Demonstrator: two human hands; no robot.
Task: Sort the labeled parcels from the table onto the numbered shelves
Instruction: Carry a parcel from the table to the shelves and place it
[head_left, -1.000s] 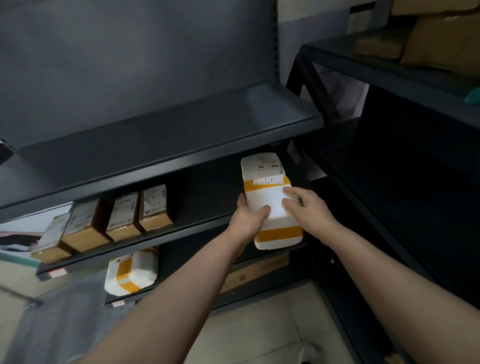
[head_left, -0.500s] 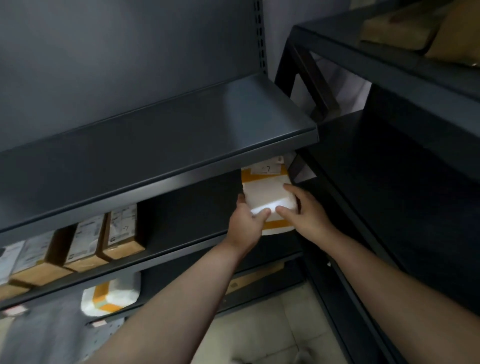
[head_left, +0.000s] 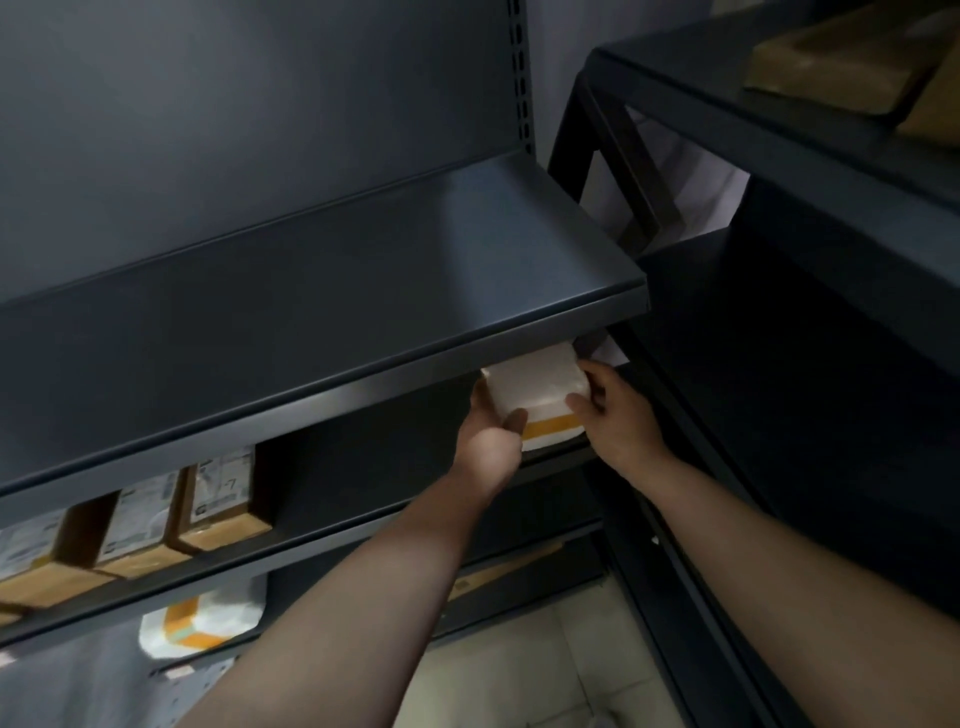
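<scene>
Fingers (head_left: 517, 420) of the left hand (head_left: 488, 441) and right hand (head_left: 621, 415) curl around the near end of a white, orange-banded parcel (head_left: 535, 382). It lies on the middle shelf (head_left: 332, 540), long axis pointing toward the back, far end hidden under the upper shelf (head_left: 363, 291).

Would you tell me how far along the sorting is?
Done: brown boxes stand on the middle shelf, a bagged parcel below. In hand: left hand and right hand grip a white parcel at that shelf's right end. Left: releasing it; the rest is unseen.
</scene>
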